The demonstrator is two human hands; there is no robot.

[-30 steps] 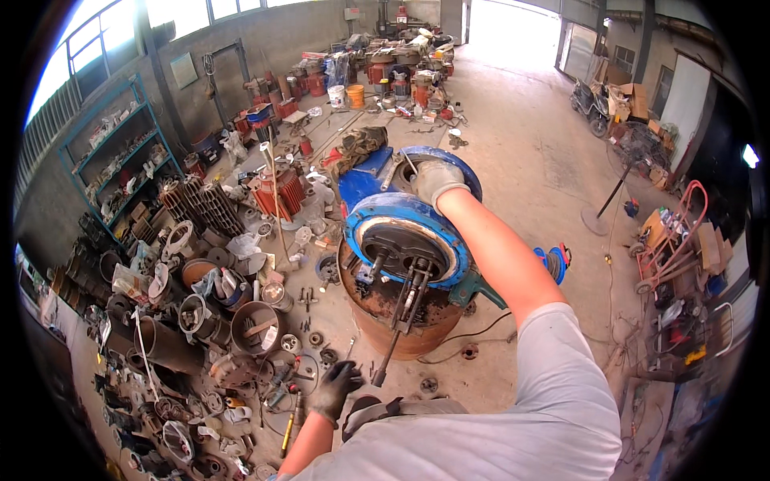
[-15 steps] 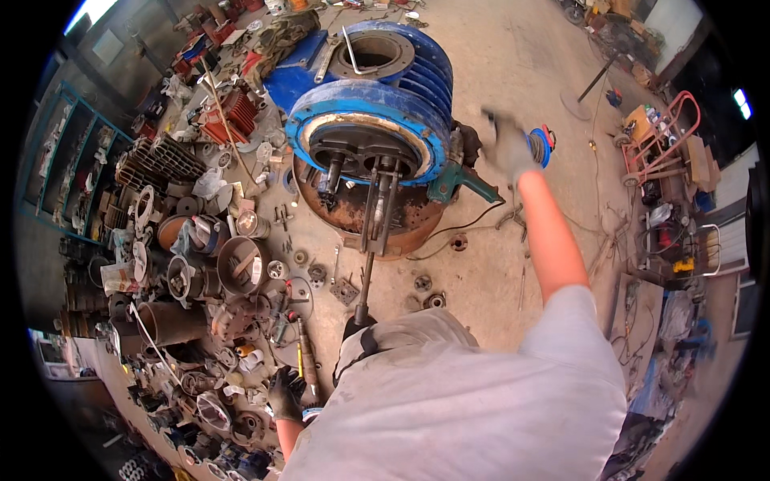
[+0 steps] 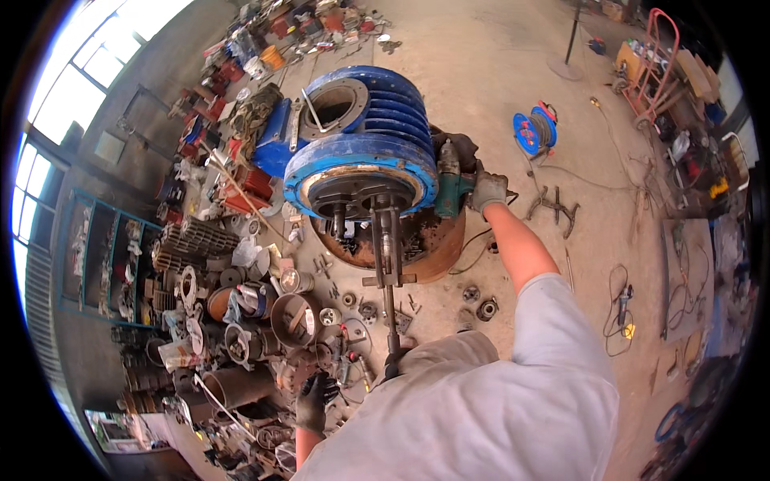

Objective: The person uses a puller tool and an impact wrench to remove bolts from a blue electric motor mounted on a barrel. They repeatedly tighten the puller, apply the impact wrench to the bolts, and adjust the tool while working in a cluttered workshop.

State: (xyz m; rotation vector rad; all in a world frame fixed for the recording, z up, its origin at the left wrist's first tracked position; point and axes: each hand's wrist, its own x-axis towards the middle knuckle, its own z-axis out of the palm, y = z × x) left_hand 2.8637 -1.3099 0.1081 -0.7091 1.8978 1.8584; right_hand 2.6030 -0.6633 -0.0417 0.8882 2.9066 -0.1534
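Observation:
A large blue finned motor housing [image 3: 365,148] lies on a rusty drum [image 3: 437,244] in the middle of the workshop floor. A puller with a long screw rod [image 3: 389,264] sticks out of its open face toward me. My right hand [image 3: 487,191], in a grey glove, grips a green power tool [image 3: 449,184] at the housing's right side. My left hand [image 3: 313,401], in a black glove, reaches down at the lower left among small metal parts on the floor; what it touches is unclear.
Many metal parts, bearings, pipes and rotors [image 3: 241,321] cover the floor on the left. A blue cable reel [image 3: 535,128] and a loose jaw puller [image 3: 555,208] lie to the right. Blue shelving [image 3: 104,256] stands at far left, a red hand truck [image 3: 654,64] at upper right.
My right hand has come down from the air onto the green power tool beside the housing. My view has shifted, and my left hand stays low among the floor parts.

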